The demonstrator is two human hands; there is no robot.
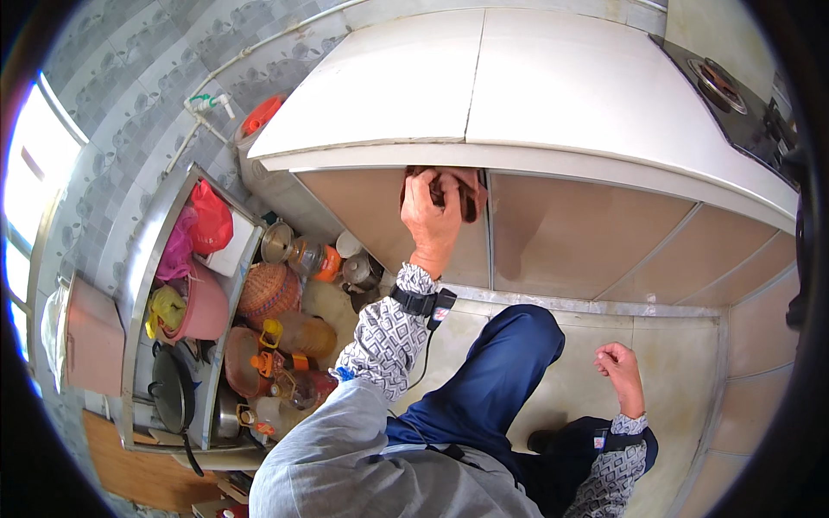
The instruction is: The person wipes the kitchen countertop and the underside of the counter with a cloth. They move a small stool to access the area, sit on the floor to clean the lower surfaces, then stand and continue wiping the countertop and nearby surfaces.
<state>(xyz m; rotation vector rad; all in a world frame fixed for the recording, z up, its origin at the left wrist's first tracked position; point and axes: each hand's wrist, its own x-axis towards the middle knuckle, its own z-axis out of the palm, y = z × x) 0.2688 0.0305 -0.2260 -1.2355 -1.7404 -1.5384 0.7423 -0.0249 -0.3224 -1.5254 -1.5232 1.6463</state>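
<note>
My left hand [431,217] presses a folded brown cloth [473,194] against the top of a tan cabinet door [372,210], right under the front edge of the white countertop [388,84]. Part of the cloth is covered by my fingers. A metal strip [490,239] between two door panels runs just right of the cloth. My right hand [618,369] hangs above the floor near my knee, its fingers loosely curled and apparently holding nothing. Both forearms wear patterned sleeves with black straps at the wrists.
On the left stands a metal shelf rack [139,278] with a pink bucket [210,304], a red plastic bag [210,220] and a frying pan [173,392]. Several oil bottles [304,333] and a wicker basket [269,291] crowd beside it. A gas stove [719,84] sits on the counter's right end.
</note>
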